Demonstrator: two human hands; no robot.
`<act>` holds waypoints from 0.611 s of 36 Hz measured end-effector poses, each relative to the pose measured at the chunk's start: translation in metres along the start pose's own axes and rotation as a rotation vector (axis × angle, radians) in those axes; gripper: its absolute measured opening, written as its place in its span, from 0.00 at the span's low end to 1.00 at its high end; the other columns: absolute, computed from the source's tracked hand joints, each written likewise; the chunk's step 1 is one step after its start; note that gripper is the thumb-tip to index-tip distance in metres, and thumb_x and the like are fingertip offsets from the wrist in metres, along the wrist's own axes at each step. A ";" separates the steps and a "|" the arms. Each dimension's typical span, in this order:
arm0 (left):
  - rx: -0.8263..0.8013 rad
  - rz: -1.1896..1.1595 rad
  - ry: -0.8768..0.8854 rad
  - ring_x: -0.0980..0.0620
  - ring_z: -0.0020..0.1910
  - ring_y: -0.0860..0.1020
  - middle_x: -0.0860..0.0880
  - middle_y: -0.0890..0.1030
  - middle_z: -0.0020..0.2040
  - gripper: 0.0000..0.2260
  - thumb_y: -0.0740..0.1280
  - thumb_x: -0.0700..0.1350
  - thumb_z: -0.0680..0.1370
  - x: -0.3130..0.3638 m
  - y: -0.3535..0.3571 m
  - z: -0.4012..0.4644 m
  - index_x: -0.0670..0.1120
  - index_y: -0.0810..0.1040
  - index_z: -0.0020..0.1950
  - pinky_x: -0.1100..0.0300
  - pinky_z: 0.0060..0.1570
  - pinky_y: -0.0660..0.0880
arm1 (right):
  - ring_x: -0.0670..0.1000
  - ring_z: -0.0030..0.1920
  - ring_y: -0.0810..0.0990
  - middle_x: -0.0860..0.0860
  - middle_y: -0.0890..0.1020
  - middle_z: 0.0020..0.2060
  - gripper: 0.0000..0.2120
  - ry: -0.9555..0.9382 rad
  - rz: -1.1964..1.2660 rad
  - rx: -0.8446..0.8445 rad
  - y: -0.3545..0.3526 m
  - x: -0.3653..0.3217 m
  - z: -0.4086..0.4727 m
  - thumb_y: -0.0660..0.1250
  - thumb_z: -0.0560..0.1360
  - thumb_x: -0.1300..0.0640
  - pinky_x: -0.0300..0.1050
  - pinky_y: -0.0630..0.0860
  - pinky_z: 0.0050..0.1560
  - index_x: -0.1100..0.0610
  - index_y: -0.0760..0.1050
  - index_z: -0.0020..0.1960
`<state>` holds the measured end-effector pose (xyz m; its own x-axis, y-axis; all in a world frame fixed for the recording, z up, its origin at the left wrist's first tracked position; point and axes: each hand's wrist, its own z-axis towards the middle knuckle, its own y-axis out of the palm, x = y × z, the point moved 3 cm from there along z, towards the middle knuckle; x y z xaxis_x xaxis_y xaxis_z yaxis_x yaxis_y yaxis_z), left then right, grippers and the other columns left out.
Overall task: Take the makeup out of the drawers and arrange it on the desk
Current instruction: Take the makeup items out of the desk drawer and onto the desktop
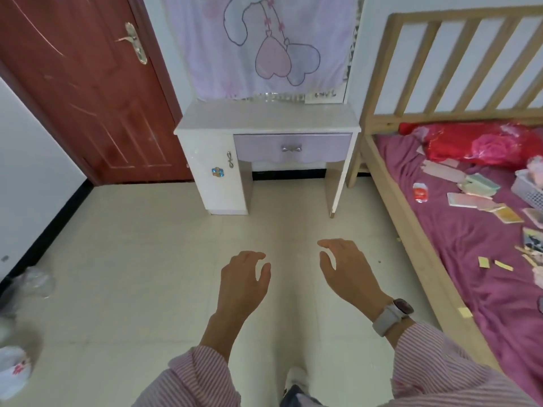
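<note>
While our left hand (245,284) and right hand (348,271) hover with relaxed, empty fingers above the tiled floor (147,259), the white counter (266,120) stands beside the bed (458,230), its lilac drawer (292,148) closed.

Desk (269,117) against the far wall, door (85,92) to its left, bed (458,218) to its right.

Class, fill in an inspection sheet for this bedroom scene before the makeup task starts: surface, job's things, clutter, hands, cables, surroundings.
Surface: desk top white, no makeup on it.
Job's things: purple drawer shut, bow handle; white side cabinet door shut; no makeup in sight.
Clutter: cards and papers and a red bag on the bed; plastic bags on the floor at left.
Hands: left hand and right hand over the floor, fingers relaxed, holding nothing; watch on right wrist.
Cables: nothing seen.
Surroundings: red-brown door shut; balloon-print cloth hanging above the desk.
</note>
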<state>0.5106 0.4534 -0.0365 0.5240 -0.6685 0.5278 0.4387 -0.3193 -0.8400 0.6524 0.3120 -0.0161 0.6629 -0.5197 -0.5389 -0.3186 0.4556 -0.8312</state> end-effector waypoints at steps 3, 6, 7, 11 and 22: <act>-0.003 0.028 0.005 0.47 0.57 0.76 0.48 0.78 0.59 0.13 0.65 0.46 0.77 0.003 0.002 0.060 0.45 0.77 0.60 0.56 0.54 0.68 | 0.57 0.57 0.75 0.54 0.80 0.55 0.17 -0.004 0.010 -0.019 0.004 0.010 0.065 0.56 0.77 0.54 0.51 0.72 0.58 0.60 0.75 0.59; -0.026 0.055 -0.046 0.47 0.58 0.75 0.48 0.77 0.61 0.14 0.63 0.47 0.78 -0.003 0.005 0.112 0.46 0.76 0.62 0.57 0.55 0.67 | 0.53 0.61 0.72 0.51 0.77 0.60 0.15 -0.026 -0.005 -0.098 0.014 0.018 0.123 0.57 0.79 0.57 0.46 0.67 0.62 0.58 0.72 0.63; -0.029 0.059 -0.072 0.47 0.59 0.75 0.48 0.77 0.61 0.14 0.63 0.47 0.78 -0.008 0.008 0.129 0.46 0.75 0.63 0.57 0.56 0.67 | 0.53 0.61 0.72 0.51 0.77 0.59 0.15 -0.029 -0.007 -0.113 0.017 0.022 0.142 0.57 0.79 0.57 0.45 0.67 0.61 0.57 0.72 0.63; -0.035 0.077 -0.148 0.48 0.61 0.73 0.49 0.75 0.64 0.16 0.61 0.47 0.79 -0.019 0.021 0.197 0.47 0.73 0.66 0.57 0.59 0.65 | 0.55 0.57 0.75 0.53 0.80 0.54 0.13 -0.016 0.011 -0.110 0.031 0.040 0.214 0.58 0.78 0.59 0.46 0.68 0.57 0.58 0.75 0.59; -0.065 -0.045 -0.056 0.46 0.56 0.76 0.46 0.78 0.58 0.11 0.63 0.43 0.78 -0.015 0.085 0.448 0.43 0.77 0.59 0.54 0.55 0.69 | 0.55 0.57 0.73 0.52 0.79 0.54 0.13 0.029 -0.067 -0.149 0.055 0.107 0.441 0.56 0.79 0.57 0.49 0.70 0.57 0.58 0.75 0.58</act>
<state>0.8668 0.7370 -0.0595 0.5456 -0.6144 0.5699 0.4152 -0.3925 -0.8207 1.0043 0.5998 -0.0596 0.6665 -0.5672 -0.4839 -0.3729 0.3084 -0.8751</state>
